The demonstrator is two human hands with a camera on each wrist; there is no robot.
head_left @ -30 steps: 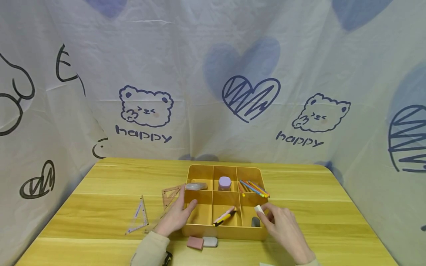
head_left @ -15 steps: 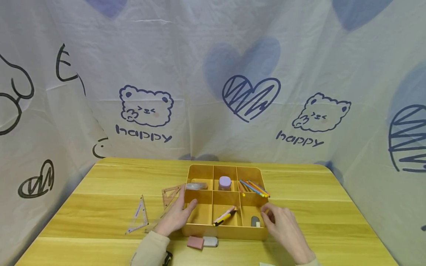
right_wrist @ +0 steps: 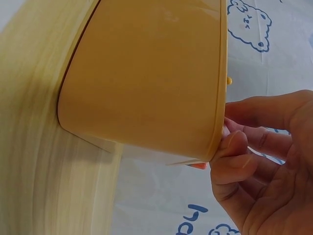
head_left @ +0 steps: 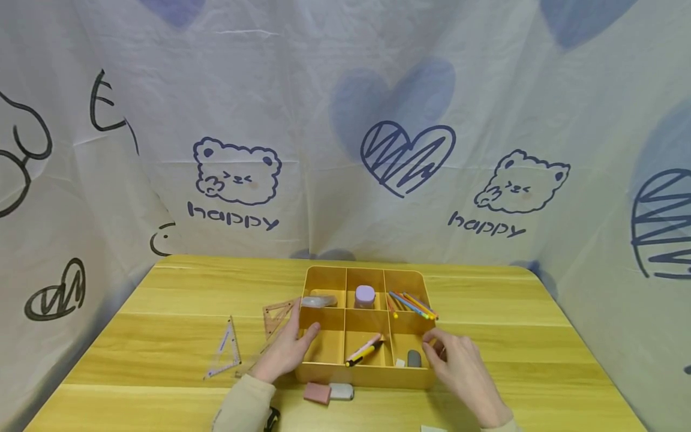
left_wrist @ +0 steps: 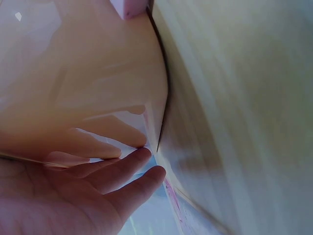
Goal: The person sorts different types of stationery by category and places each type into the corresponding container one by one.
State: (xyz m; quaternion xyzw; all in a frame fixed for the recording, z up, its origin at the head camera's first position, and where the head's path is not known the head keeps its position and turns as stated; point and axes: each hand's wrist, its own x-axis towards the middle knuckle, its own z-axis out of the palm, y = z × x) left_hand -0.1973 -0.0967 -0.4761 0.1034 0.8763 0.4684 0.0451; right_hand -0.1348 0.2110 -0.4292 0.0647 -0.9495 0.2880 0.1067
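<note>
A yellow organizer box [head_left: 372, 377] with several compartments stands between my hands. My left hand [head_left: 286, 348] rests along its left wall, thumb over the rim; in the left wrist view its fingertips touch the outer wall, fingers loosely extended. My right hand [head_left: 456, 363] is at the right rim, fingers loosely bent and holding nothing visible; in the right wrist view its fingertips [right_wrist: 234, 143] are right at the rim. In the front right compartment lie a small white block [head_left: 400, 363] and a dark grey rounded piece [head_left: 414, 359]. A yellow-black pen [head_left: 364, 355] and a pink pen [head_left: 372, 342] lie in the front middle.
Back compartments hold a translucent object [head_left: 318, 302], a lilac-topped container [head_left: 364, 295] and coloured pens [head_left: 412, 306]. Left on the table [head_left: 135, 354] are a clear set square [head_left: 236, 351] and an orange set square [head_left: 275, 312]. In front lie a pink block [head_left: 317, 393] and a whitish block [head_left: 341, 392].
My right hand has let go of the small white block, which dropped into the front right compartment and shifted from the grey piece's right to its left. The left hand has stayed still.
</note>
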